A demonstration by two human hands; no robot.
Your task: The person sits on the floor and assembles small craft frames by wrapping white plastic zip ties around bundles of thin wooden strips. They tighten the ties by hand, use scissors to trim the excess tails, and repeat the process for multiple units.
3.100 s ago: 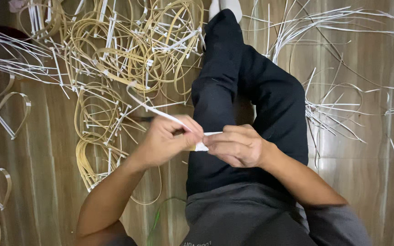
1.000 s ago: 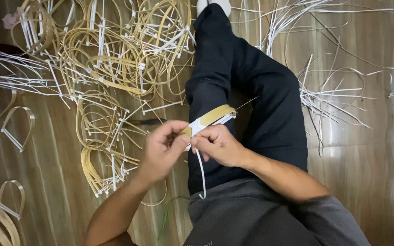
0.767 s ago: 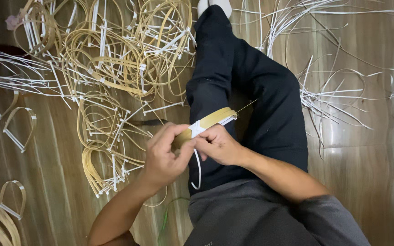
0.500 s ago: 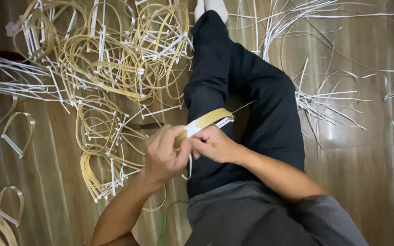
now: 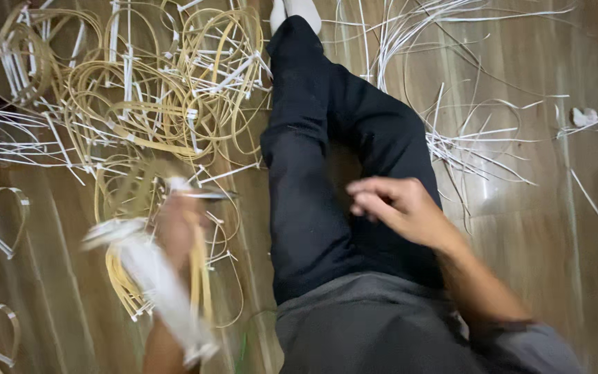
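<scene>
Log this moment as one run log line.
left hand: blurred, swinging white-taped strip | right hand: empty, over black-trousered leg | floor: cane loops

Upper left of the frame: blocked by a dense tangle of tan cane hoops with white tape bindings (image 5: pixel 153 104), overlapping and spread across the brown wooden plank floor (image 5: pixel 520 277). Left edge: loose white strips (image 5: pixel 1 135) and single taped hoops (image 5: pixel 1 221), small gaps of bare floor between them. Centre: occupied top to bottom by the black trousered leg (image 5: pixel 313 173). Upper right: scattered thin white strips (image 5: pixel 465 138), lying flat and crossing. Lower right: open floor, one long white strip (image 5: pixel 596 208) across it. Lower left: blurred left hand (image 5: pixel 174 235) with a white-wrapped cane bundle (image 5: pixel 160 284). Right hand (image 5: pixel 396 208) above the leg.
</scene>
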